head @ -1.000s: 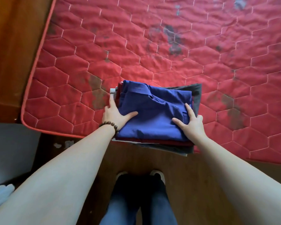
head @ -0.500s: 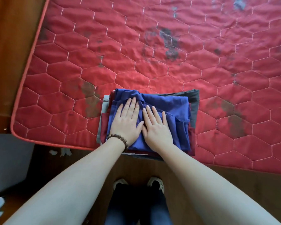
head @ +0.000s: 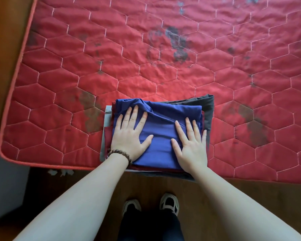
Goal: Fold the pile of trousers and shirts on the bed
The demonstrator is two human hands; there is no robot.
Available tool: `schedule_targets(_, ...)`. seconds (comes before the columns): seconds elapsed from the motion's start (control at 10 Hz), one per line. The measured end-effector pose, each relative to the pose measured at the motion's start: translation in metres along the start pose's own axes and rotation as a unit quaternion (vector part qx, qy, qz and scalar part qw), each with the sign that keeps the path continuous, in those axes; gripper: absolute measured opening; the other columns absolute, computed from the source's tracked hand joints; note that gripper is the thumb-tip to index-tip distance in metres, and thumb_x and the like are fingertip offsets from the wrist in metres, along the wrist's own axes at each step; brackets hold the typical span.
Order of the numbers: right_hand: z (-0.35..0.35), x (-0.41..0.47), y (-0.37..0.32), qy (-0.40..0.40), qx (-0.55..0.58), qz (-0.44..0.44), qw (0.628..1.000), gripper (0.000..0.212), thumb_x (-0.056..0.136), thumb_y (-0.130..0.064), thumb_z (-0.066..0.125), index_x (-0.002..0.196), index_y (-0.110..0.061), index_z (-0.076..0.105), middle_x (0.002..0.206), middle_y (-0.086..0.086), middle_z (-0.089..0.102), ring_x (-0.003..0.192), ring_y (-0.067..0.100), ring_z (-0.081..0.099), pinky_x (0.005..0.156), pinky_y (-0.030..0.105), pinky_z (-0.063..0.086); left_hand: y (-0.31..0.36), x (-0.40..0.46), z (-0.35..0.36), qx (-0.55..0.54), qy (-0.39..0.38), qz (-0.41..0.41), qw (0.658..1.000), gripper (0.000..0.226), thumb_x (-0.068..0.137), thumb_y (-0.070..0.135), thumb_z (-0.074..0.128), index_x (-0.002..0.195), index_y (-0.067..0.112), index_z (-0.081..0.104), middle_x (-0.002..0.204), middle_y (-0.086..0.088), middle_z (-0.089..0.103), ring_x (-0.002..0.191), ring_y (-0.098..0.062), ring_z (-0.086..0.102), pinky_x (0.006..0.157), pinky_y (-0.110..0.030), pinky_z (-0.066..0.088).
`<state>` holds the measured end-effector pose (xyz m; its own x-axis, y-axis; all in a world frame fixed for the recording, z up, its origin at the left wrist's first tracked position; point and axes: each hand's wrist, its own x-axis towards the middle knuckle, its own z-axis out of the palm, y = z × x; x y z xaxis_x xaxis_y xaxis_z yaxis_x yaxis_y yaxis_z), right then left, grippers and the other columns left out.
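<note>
A stack of folded clothes lies at the near edge of the red quilted mattress. On top is a folded blue garment. Under it show a dark red piece, a light grey piece at the left and a dark grey piece at the back right. My left hand, with a bead bracelet on the wrist, presses flat on the blue garment's left part. My right hand presses flat on its right part, fingers spread.
The mattress is stained in dark patches and its left corner lies at the lower left. A brown wooden floor runs below the mattress edge, where my feet in shoes stand. Small white scraps lie on the floor by the edge.
My hands lay side by side in the middle of the blue garment; they have slid apart, left hand to the left part and right hand to the right part.
</note>
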<state>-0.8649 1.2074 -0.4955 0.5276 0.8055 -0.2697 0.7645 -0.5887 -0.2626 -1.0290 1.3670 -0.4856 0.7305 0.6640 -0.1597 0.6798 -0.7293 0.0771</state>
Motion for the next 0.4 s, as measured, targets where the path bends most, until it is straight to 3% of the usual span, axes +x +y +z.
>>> schedule_targets(0.1, -0.006, 0.002, -0.002, -0.041, -0.013, 0.011, 0.999, 0.061, 0.092, -0.063, 0.015, 0.149, -0.049, -0.002, 0.163, -0.006, 0.0, 0.148, 0.014, -0.008, 0.119, 0.052, -0.006, -0.003, 0.001, -0.007, -0.035, -0.03, 0.001, 0.999, 0.075, 0.088, 0.064, 0.033, 0.152, 0.033, 0.007, 0.16, 0.002, -0.006, 0.148, -0.018, -0.003, 0.119, -0.038, -0.004)
schedule_targets(0.2, -0.026, 0.009, -0.006, -0.128, -0.018, 0.019, 0.991, 0.06, 0.094, -0.062, 0.018, 0.149, -0.049, -0.003, 0.162, -0.007, -0.007, 0.148, 0.014, -0.012, 0.116, 0.054, -0.01, -0.011, 0.0, -0.03, -0.12, -0.074, 0.018, 0.99, 0.066, 0.093, 0.043, 0.048, 0.151, 0.031, 0.019, 0.161, 0.001, 0.002, 0.148, -0.018, 0.0, 0.118, -0.037, -0.001)
schedule_targets(0.3, -0.062, 0.002, -0.013, -0.133, 0.004, 0.024, 0.991, 0.058, 0.099, -0.053, 0.026, 0.151, -0.043, 0.004, 0.162, -0.005, -0.005, 0.148, 0.013, -0.009, 0.117, 0.053, -0.008, -0.012, -0.017, -0.068, -0.209, -0.046, -0.017, 0.977, 0.056, 0.09, 0.021, 0.057, 0.143, 0.021, 0.042, 0.158, -0.005, 0.023, 0.146, -0.024, 0.016, 0.119, -0.039, 0.013)
schedule_targets(0.4, -0.105, -0.023, -0.026, -0.075, 0.031, 0.007, 0.997, 0.056, 0.101, -0.043, 0.031, 0.153, -0.035, 0.011, 0.163, -0.005, 0.0, 0.149, 0.015, -0.007, 0.119, 0.048, -0.004, -0.008, -0.042, -0.115, -0.194, -0.032, -0.072, 0.978, 0.055, 0.09, 0.023, 0.055, 0.143, 0.02, 0.041, 0.156, -0.006, 0.026, 0.146, -0.022, 0.018, 0.118, -0.039, 0.016)
